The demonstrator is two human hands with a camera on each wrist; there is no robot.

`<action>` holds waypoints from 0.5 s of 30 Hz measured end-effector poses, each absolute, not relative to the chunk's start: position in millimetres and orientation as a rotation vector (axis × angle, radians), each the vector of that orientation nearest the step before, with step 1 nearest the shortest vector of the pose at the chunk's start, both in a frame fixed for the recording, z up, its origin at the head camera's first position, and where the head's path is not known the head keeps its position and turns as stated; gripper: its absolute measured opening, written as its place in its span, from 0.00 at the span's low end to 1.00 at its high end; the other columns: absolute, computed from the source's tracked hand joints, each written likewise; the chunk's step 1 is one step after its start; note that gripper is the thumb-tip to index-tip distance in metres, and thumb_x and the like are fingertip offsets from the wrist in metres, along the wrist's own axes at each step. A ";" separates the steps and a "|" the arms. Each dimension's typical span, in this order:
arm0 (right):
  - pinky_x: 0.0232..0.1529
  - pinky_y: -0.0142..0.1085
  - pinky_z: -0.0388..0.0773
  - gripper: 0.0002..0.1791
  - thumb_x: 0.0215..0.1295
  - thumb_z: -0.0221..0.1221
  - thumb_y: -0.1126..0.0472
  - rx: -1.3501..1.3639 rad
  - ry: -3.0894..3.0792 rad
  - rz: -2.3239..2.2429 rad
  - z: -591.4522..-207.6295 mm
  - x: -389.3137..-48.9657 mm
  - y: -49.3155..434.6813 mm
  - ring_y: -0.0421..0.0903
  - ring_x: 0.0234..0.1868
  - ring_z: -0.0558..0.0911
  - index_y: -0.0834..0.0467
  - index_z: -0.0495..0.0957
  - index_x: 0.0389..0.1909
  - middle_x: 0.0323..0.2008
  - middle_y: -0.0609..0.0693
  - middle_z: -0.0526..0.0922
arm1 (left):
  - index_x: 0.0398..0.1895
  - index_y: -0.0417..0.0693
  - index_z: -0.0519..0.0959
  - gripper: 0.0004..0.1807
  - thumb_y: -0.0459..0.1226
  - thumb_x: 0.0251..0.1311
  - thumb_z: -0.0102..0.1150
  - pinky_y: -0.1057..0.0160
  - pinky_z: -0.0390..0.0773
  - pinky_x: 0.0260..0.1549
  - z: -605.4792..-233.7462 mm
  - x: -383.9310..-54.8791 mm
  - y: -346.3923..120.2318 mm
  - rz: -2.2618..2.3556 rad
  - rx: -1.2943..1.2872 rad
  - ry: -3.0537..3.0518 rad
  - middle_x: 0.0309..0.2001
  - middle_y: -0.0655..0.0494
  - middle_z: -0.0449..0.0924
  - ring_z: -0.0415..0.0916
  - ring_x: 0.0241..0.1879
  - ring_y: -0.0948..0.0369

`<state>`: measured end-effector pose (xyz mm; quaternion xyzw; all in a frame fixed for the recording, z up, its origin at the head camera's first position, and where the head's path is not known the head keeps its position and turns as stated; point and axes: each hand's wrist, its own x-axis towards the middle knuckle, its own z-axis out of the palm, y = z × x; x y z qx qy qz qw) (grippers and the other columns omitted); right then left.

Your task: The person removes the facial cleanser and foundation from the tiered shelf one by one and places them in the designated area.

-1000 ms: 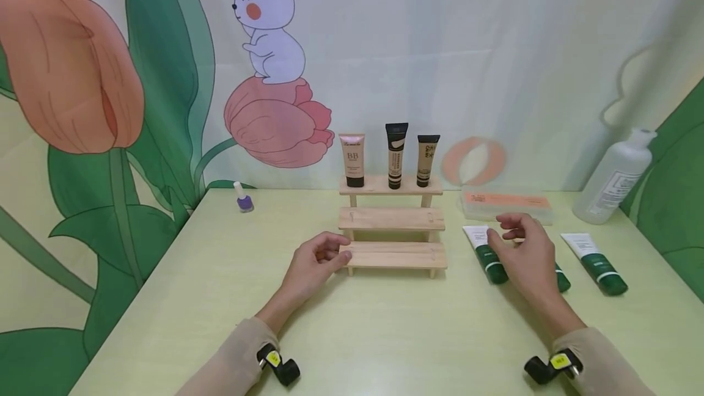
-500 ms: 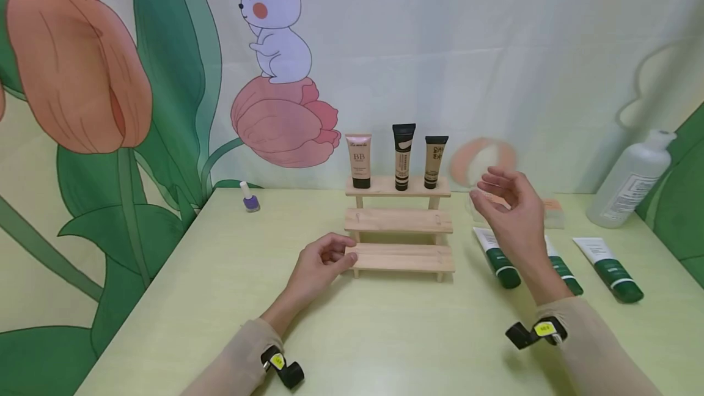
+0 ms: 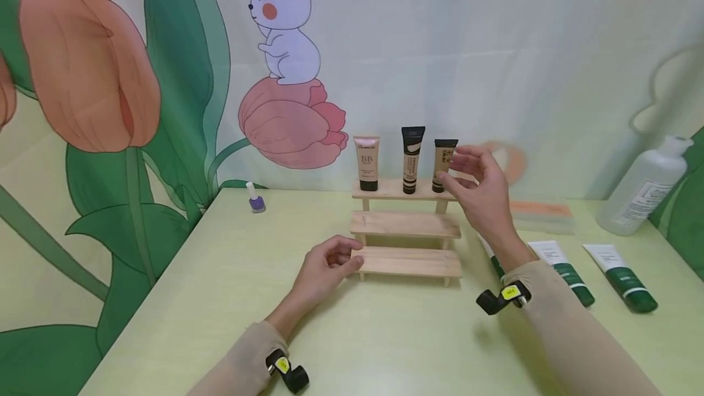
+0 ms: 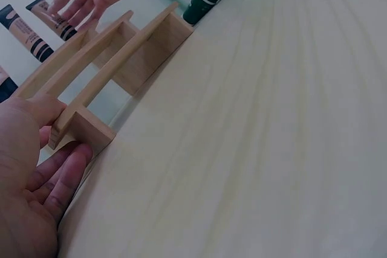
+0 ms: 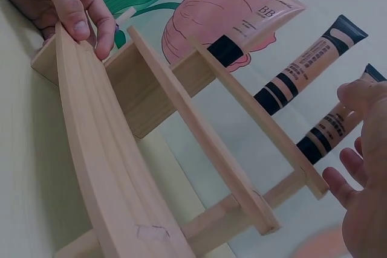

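A three-tier wooden display rack (image 3: pixel 406 223) stands on the table. My left hand (image 3: pixel 328 266) grips the left end of its lowest shelf, thumb above and fingers beneath, as the left wrist view shows. Three cosmetic tubes stand upright on the top shelf: a pink BB cream tube (image 3: pixel 367 162), a taller black-and-tan tube (image 3: pixel 410 161) and a smaller black-and-tan tube (image 3: pixel 443 161). At the smaller tube's right side, my right hand (image 3: pixel 484 191) pinches it, thumb in front; part of the tube is hidden by the fingers in the right wrist view (image 5: pixel 329 126).
Green-and-white tubes lie on the right, one (image 3: pixel 621 278) farthest out and another (image 3: pixel 561 271) partly behind my right sleeve. Behind them are a flat clear box (image 3: pixel 541 216) and a white bottle (image 3: pixel 643 188). A purple nail polish bottle (image 3: pixel 256 201) stands far left.
My right hand has moved up and left from above the green-and-white tubes to the smaller tube on the top shelf. My left hand keeps its grip on the rack. The head view has shifted slightly.
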<state>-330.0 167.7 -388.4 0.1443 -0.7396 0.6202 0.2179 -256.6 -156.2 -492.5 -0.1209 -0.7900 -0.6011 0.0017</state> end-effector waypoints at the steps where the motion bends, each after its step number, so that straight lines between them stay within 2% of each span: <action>1: 0.59 0.31 0.83 0.30 0.73 0.76 0.60 0.385 -2.057 1.712 -388.9 -330.2 166.6 0.47 0.62 0.84 0.58 0.76 0.71 0.61 0.54 0.83 | 0.57 0.51 0.89 0.13 0.41 0.73 0.76 0.66 0.83 0.40 -492.4 -256.1 -155.8 -1.889 -0.381 -2.480 0.45 0.50 0.87 0.84 0.41 0.56; 4: 0.58 0.31 0.82 0.30 0.73 0.76 0.58 0.355 -2.071 1.697 -390.8 -330.2 163.3 0.44 0.60 0.85 0.57 0.76 0.70 0.60 0.53 0.83 | 0.56 0.52 0.89 0.13 0.41 0.73 0.76 0.66 0.83 0.39 -493.1 -255.5 -155.8 -1.892 -0.370 -2.484 0.44 0.50 0.87 0.84 0.41 0.56; 10: 0.59 0.34 0.84 0.29 0.73 0.75 0.61 0.350 -2.075 1.662 -393.5 -330.2 158.7 0.45 0.59 0.85 0.58 0.75 0.70 0.59 0.54 0.84 | 0.57 0.52 0.89 0.13 0.41 0.73 0.76 0.65 0.83 0.39 -492.4 -255.1 -155.5 -1.894 -0.367 -2.482 0.45 0.51 0.88 0.85 0.41 0.56; 15: 0.56 0.30 0.83 0.28 0.76 0.73 0.63 0.365 -2.088 1.625 -391.7 -332.1 155.6 0.45 0.58 0.85 0.59 0.75 0.71 0.59 0.55 0.84 | 0.57 0.51 0.89 0.13 0.41 0.73 0.76 0.65 0.83 0.39 -491.0 -255.5 -155.5 -1.885 -0.368 -2.479 0.44 0.51 0.88 0.85 0.41 0.56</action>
